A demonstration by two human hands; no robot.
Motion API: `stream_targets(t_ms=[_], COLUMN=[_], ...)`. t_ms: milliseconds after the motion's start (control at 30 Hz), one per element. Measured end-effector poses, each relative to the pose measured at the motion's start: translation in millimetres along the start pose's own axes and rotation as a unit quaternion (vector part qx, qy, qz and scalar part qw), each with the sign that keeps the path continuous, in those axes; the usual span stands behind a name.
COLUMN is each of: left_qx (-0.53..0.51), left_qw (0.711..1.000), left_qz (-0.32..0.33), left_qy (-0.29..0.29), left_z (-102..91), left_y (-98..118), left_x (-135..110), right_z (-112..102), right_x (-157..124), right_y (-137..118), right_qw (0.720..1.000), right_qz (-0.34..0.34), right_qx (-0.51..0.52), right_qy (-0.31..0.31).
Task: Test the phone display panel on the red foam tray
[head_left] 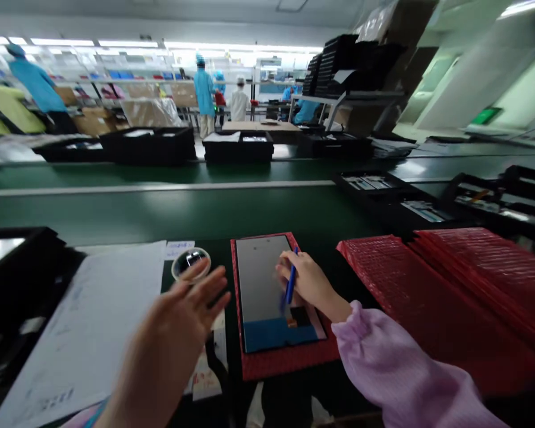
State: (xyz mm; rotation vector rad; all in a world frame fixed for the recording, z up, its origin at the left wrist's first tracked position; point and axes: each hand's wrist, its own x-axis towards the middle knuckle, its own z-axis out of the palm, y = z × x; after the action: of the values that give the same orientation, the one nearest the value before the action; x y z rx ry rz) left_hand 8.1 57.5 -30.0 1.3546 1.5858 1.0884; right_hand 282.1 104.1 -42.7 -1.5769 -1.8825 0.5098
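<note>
A dark display panel [261, 285] lies on a red bubble-wrap sheet [285, 362] in front of me. My right hand [310, 282], in a pink sleeve, is closed around a blue pen [290, 285] whose tip rests near the panel's right edge. My left hand [187, 312] hovers to the left of the panel with fingers spread, holding nothing. Just beyond its fingertips sits a small round clear dish [191, 261].
White paper sheets [93, 321] cover the left of the bench, beside a black tray [22, 279]. A stack of red bubble-wrap bags [455, 285] lies right. Black trays [238, 145] sit across the green conveyor [160, 202]. People in blue and white coats stand far behind.
</note>
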Motion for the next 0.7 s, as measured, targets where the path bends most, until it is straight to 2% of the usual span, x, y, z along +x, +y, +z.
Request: stream_targets(t_ms=[33,100,133,167,300,433,533,600,700], left_qx=[-0.059,-0.147,-0.156,-0.14,-0.1,-0.117,-0.114,-0.123,-0.158], left_qw=[0.994,0.954,0.939,0.936,0.934,0.938,0.946,0.959,0.975], left_qz=[-0.083,-0.241,-0.287,-0.303,-0.315,-0.28,-0.238,-0.194,-0.136], left_qy=[-0.042,-0.102,-0.111,-0.113,-0.137,-0.169,-0.186,-0.168,-0.084], left_z=[6.0,21.6,29.6,36.8,55.0,70.0,78.0,73.5,45.8], left_y=[13,33,39,44,55,69,79,85,94], left_x=[9,25,33,39,60,71,77,84,105], right_z=[6,18,22,25,26,20,12,5,-3], right_x=[2,1,-1,-2,-5,-3,-4,-5,-5], right_y=[6,14,17,19,24,28,30,32,33], right_qw=[1.0,0.998,0.997,0.997,0.993,0.99,0.987,0.983,0.972], right_qz=[-0.009,-0.03,-0.038,-0.043,-0.05,-0.055,-0.031,-0.008,0.008], right_qx=[-0.007,-0.005,0.0,0.005,0.037,0.079,0.115,0.148,0.17], right_qy=[0.023,0.051,0.06,0.069,0.098,0.108,0.104,0.106,0.16])
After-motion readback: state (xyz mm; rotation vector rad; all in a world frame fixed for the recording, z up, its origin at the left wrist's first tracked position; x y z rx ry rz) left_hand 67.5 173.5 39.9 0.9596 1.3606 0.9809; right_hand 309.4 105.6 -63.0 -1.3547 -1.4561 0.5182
